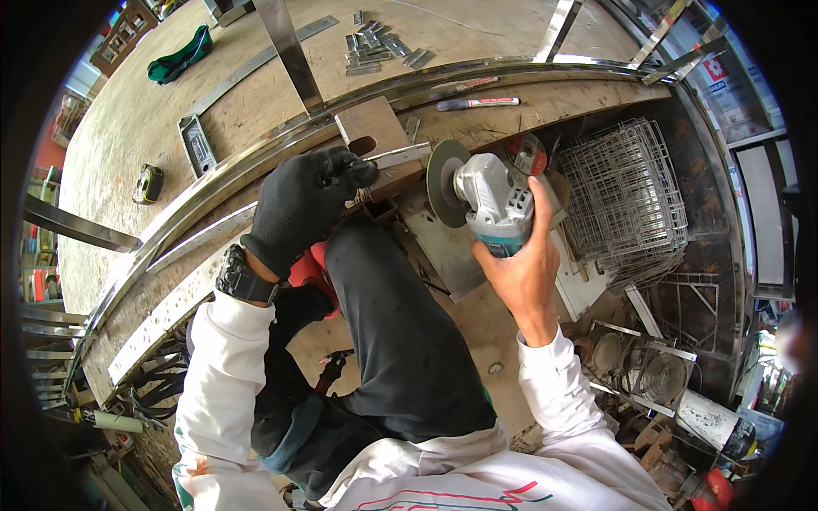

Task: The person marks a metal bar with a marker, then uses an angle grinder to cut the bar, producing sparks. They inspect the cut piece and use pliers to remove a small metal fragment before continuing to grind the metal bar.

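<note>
My left hand (300,204), in a black glove, is closed around one end of a narrow shiny metal strip (402,157). The strip points right, and its free end is beside the rim of a thin disc (445,182); I cannot tell whether they touch. That disc is mounted on an angle grinder (490,192) with a grey head and teal body. Bare, my right hand (521,285) grips the grinder's body from below, thumb and fingers wrapped round it. Under the strip lies a brown metal block (368,124) with an oval hole.
Long bent metal rails (230,152) with upright bars cross the wooden table (256,102). On it lie several small metal pieces (375,47), a marker (479,103), a tape measure (148,184) and a green strap (181,55). Wire racks (626,200) are stacked at right.
</note>
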Demonstrator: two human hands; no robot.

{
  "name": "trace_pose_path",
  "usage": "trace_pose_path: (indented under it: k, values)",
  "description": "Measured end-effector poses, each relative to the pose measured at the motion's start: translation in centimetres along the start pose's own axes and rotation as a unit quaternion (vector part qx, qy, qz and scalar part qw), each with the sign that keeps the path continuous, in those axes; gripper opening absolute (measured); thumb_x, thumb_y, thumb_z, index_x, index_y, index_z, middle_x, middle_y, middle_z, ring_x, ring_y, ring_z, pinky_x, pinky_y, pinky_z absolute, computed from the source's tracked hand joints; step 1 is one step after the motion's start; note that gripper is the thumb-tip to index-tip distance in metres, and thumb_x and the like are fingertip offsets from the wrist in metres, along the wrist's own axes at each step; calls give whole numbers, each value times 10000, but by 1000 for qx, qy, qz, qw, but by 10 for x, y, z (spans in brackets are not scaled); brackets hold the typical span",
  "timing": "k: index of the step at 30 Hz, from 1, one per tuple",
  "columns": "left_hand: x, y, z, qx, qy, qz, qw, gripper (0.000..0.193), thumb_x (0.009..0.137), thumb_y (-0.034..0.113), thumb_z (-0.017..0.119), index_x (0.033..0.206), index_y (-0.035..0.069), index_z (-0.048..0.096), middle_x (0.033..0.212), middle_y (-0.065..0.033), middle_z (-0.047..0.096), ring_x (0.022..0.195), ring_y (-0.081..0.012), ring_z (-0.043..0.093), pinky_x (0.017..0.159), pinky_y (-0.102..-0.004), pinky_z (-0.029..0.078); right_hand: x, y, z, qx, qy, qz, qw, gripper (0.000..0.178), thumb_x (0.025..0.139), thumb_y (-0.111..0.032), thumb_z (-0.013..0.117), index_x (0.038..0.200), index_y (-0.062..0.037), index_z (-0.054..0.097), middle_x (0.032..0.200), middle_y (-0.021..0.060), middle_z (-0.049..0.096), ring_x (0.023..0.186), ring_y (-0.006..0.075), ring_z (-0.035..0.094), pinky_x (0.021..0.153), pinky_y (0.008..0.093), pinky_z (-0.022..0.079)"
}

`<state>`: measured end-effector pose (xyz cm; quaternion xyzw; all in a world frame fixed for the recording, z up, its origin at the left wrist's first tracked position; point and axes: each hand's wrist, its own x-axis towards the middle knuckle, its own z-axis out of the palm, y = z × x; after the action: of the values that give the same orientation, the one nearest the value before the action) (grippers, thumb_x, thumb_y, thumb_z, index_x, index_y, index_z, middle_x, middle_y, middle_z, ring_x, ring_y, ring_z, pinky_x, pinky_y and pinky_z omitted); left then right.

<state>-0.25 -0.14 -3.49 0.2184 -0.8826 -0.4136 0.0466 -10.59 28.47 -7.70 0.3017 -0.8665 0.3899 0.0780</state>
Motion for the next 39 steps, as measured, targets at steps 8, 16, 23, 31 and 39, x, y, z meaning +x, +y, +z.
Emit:
trace_pose_path:
  k: [8,16,23,31,39]
  values:
    - [-12,-7,19,85,145,131,977,151,964,267,729,1026,156,810,894,-91,758,843,-311,738,724,-401,561,2,-4,-2,30,-2,-7,1000,1044,735,-99,881,1610,-81,312,1264,264,693,1089,469,716,898,499,583]
    - [-13,-12,35,193,232,201,932,136,906,225,813,957,120,743,880,-103,695,844,-356,696,732,-439,552,-5,2,-2,102,-45,42,993,990,765,-67,885,1593,-71,341,1255,259,689,1113,348,731,946,431,577]
    - [-16,-20,43,222,276,244,903,177,905,211,810,1030,121,724,860,-91,660,795,-350,661,678,-459,501,-4,-8,-5,140,-49,63,987,976,776,-93,901,1580,-57,347,1233,237,682,1059,311,721,923,421,584]
    - [-23,-24,54,237,295,225,898,229,942,262,759,1115,121,706,961,-74,644,896,-321,634,786,-463,487,-10,2,-5,171,-82,83,978,949,765,-129,904,1552,-47,380,1199,251,718,1057,363,748,913,446,588]
    - [-26,-17,53,158,283,190,927,218,931,251,762,1092,108,726,965,-89,663,915,-342,650,810,-470,487,-7,-9,-12,246,-116,149,951,949,777,-162,925,1548,-41,384,1334,177,616,1150,248,645,987,373,549]
